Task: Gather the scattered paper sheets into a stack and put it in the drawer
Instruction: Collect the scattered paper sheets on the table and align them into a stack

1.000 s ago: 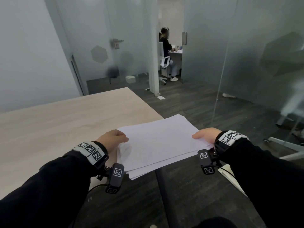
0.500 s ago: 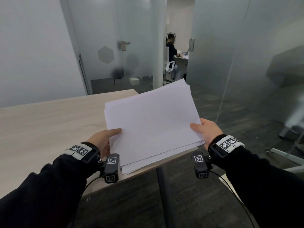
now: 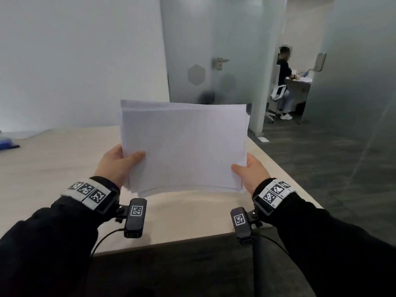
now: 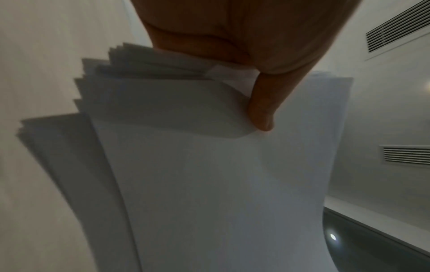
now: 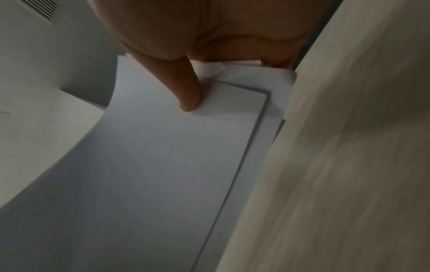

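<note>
A stack of white paper sheets (image 3: 184, 144) stands nearly upright above the light wooden table (image 3: 64, 168), its edges uneven and fanned at the lower left. My left hand (image 3: 120, 163) grips the stack's lower left side, thumb on the front face. My right hand (image 3: 248, 170) grips the lower right side the same way. In the left wrist view the thumb presses the paper stack (image 4: 209, 174), whose staggered edges show. In the right wrist view the thumb pins the paper stack (image 5: 151, 165) beside the table. No drawer is in view.
The table's front edge (image 3: 171, 243) and right corner lie just below my wrists. A blue object (image 3: 6, 143) sits at the far left. Frosted glass walls and a glass door (image 3: 203, 61) stand behind. A person (image 3: 285, 67) sits at a desk beyond the doorway.
Both hands have raised the stack from lying flat over the table's corner to nearly upright and squared it over the table. The head view has turned to the left.
</note>
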`<state>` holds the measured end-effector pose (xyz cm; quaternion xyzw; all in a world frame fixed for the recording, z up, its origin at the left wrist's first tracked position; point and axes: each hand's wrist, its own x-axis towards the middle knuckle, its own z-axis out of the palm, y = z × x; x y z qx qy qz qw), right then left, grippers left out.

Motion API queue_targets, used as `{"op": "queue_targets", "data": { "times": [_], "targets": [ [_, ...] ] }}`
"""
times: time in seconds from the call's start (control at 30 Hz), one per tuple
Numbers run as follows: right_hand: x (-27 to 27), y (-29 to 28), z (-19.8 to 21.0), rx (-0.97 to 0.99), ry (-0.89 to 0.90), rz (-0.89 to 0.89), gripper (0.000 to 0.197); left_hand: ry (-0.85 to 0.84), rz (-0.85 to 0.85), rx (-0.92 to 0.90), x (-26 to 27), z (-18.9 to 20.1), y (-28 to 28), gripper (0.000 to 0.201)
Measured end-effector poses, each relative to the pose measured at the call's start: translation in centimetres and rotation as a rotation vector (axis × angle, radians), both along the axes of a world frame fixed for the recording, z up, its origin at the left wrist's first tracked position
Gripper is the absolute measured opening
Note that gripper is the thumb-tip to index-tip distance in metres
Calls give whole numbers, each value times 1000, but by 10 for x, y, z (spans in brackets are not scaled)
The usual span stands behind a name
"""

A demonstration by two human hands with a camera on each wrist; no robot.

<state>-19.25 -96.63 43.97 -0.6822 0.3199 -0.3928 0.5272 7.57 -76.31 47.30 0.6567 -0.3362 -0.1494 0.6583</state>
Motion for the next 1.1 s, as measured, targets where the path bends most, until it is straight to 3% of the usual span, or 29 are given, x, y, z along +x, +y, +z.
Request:
{"op": "queue_targets", "data": {
  "times": [0.23, 0.33, 0.43, 0.5, 0.77, 1.0, 1.1],
  "targets": [
    [64, 32, -7, 6, -55, 78, 28, -1, 141, -71, 43, -8, 51, 22],
    [72, 40, -12, 60, -79, 116, 29, 55, 135, -63, 48, -27, 61, 34],
    [74, 40, -15, 97, -117, 125, 26, 92, 108, -94, 46, -39, 64, 62],
    [74, 40, -14, 111, -140, 125, 24, 111, 93, -140, 45, -42, 63, 71],
    [72, 45, 4, 102, -235, 135, 20, 60, 91, -282, 34, -37, 57, 65],
    [71, 48, 12, 99, -257, 128, 21, 103, 48, -305, 41, -32, 62, 78],
    [73, 51, 14, 135, -267, 144, 24, 78, 28, -260, 42, -31, 59, 73]
  ]
}}
